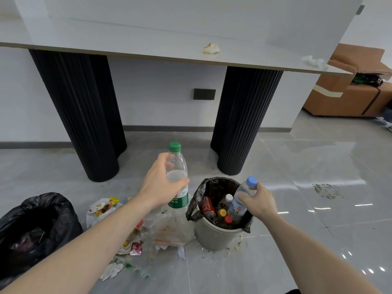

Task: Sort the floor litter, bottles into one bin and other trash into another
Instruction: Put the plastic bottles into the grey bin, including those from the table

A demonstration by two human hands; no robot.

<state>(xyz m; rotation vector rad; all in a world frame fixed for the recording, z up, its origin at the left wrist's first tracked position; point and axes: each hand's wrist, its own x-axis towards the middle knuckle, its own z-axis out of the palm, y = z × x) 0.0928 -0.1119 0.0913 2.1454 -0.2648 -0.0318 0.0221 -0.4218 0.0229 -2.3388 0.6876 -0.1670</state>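
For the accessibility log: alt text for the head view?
Left hand grips a green-capped water bottle; right hand lowers a blue-capped bottle into a grey bin of bottles and cans. Wrappers litter the floor beside a black-bagged bin.

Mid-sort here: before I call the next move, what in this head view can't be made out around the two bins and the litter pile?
- Black bag, left: its contents are too dark to identify.
- Grey bin: lower layers hidden by the can and bottles on top.
- Green-cap bottle: label partly covered by the left hand.
- Blue-cap bottle: right hand covers part of it.
- Litter pile: left forearm crosses it; small scraps unreadable.
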